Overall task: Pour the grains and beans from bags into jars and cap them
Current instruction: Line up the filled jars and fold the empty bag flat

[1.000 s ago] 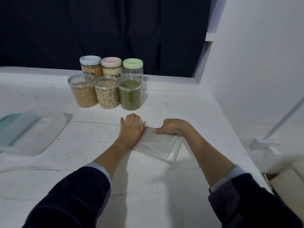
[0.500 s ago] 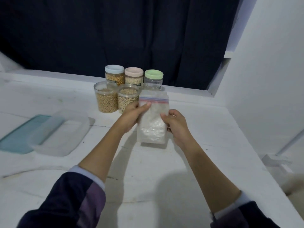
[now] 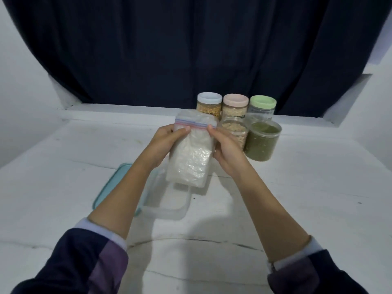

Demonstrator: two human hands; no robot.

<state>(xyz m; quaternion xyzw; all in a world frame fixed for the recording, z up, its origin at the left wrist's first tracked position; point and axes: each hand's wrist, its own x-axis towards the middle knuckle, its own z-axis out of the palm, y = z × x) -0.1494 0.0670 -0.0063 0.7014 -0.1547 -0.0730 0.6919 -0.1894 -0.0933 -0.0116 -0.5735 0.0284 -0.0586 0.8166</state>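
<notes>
I see a white, scuffed table (image 3: 307, 187) with hairline cracks, white walls either side and a dark curtain (image 3: 191, 49) behind it. Landmark is the zip bag (image 3: 191, 153), upright in the air above the table. Left of and below the bag: a teal lid (image 3: 118, 179) flat on the table, with a clear plastic container (image 3: 169, 206) just beside it, under the bag. My left hand (image 3: 163, 145) grips the bag's left side, thumb pressed on the front near the pink-and-blue zip strip. The bag holds white grains, looks like rice. My right hand (image 3: 224, 151) curls round the bag's right edge, thumb tip at the strip. Behind the bag: white-lidded jar (image 3: 209, 102), pink-lidded jar (image 3: 235, 105), green-lidded jar (image 3: 262, 106), in a row by the curtain. Right of the bag, in front of that row: an uncapped jar of pale grains (image 3: 235, 132), partly hidden by my right hand, then an uncapped jar of green beans (image 3: 262, 143). Dark print on the pink-lidded and green-lidded jars, too blurred to read.
</notes>
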